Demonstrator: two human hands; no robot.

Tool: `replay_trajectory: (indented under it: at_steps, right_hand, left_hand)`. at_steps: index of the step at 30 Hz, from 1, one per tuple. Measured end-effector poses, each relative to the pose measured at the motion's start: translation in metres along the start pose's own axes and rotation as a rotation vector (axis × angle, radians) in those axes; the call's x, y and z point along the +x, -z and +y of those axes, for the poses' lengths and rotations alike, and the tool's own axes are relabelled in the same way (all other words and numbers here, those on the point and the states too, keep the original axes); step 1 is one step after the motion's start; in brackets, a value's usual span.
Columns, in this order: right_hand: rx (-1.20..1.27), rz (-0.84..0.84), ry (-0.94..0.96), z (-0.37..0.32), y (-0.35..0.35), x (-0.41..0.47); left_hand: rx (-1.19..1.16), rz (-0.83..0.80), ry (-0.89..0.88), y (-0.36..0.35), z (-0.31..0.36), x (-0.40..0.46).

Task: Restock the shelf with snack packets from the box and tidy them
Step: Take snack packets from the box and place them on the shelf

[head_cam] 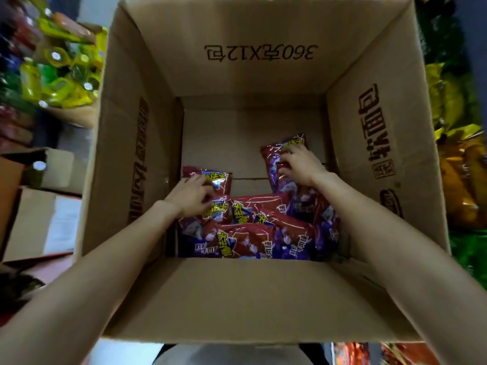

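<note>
Snack packets, glossy red-and-purple foil [245, 233]: heaped at near end of open brown cardboard box [253, 299], count unclear | left hand [191, 197] fingers curled on left packet [218, 180] | right hand [300, 167] gripping far-right packet [274, 164] | tall box walls surround both arms | yellow-green packs [60, 75] left, two smaller cartons [39, 219] beside.

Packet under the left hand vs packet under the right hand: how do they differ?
The left packet sits near the box left wall, touching the pile; the right packet lies farther back toward the right wall. The left hand covers the left packet's near end; the right hand grips the right one mid-body. Shared: same red-purple wrapper.
</note>
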State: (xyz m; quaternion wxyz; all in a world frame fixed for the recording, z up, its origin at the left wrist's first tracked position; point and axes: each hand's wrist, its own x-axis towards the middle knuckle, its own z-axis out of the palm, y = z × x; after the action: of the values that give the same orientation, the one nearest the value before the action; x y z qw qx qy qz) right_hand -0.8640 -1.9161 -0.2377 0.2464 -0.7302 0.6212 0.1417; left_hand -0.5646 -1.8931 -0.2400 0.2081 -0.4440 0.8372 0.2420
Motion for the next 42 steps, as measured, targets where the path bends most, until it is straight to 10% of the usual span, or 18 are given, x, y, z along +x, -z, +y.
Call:
replay_trajectory:
  at_steps: [12, 30, 42]
  right_hand:
    - [0.242, -0.008, -0.408, 0.007, -0.006, 0.019]
    - [0.326, 0.122, -0.185, 0.004, 0.011, -0.01]
    - [0.397, 0.071, -0.17, -0.021, 0.017, -0.012]
  left_hand:
    - [-0.045, 0.101, 0.212, 0.01, -0.004, 0.039]
    - [-0.153, 0.132, 0.145, 0.035, -0.006, 0.015]
    - [0.167, -0.171, 0.106, 0.044, 0.002, -0.014]
